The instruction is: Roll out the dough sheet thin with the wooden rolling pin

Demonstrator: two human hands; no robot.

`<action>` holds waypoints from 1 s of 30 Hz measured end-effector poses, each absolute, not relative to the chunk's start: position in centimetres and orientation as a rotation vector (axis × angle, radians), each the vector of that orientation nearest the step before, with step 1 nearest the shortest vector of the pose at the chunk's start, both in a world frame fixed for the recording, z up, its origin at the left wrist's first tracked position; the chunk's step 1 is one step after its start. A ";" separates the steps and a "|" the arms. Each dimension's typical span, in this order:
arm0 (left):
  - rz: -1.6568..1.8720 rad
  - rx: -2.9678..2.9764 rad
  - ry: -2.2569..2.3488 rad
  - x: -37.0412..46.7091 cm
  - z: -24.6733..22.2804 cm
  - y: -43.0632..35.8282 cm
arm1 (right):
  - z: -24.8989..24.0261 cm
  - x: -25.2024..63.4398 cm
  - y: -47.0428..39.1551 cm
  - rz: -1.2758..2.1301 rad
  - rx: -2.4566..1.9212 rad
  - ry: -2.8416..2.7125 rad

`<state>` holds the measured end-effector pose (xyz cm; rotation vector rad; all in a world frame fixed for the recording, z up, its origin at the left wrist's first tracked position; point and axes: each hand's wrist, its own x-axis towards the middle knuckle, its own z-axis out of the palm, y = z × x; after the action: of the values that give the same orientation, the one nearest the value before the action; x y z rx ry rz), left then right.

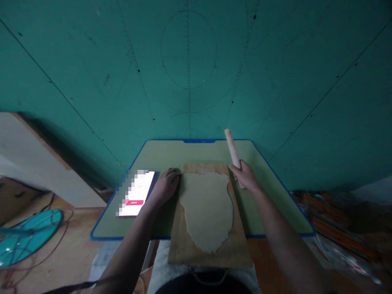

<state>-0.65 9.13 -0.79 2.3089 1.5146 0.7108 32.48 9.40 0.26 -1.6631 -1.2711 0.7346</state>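
Note:
A large, flat, irregular sheet of pale dough (208, 208) covers most of a wooden board (179, 245), which overhangs the table's near edge. My right hand (245, 175) is wrapped round a light wooden rolling pin (232, 149) at the board's right side; the pin points up and away, clear of the dough. At the board's upper left edge rests my left hand (167, 183), fingers lying on or beside the edge, with no object visible in it. Its fingertips are close to the dough's upper left corner.
The small green table (165, 151) has a blue rim and stands against a green wall (190, 81). A lit phone (137, 194) lies left of my left hand. A turquoise round base (39, 230) with cables is on the floor at left; clutter (343, 228) lies at right.

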 end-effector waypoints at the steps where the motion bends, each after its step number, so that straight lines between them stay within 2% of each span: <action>1: 0.711 2.317 1.508 -0.7 -0.8 9.1 | 0.3 32.4 9.3 0.723 -1.684 -1.302; 12: 0.689 2.365 1.508 -1.0 -1.1 9.1 | 1.1 31.0 8.8 0.504 -1.877 -1.690; 30: 0.674 2.424 1.504 -0.7 -1.1 9.0 | 0.8 31.3 9.4 0.664 -1.853 -1.711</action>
<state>-0.66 9.03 -1.11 2.4237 1.5045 0.6739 31.28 9.42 0.81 -1.8525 -1.7115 0.6641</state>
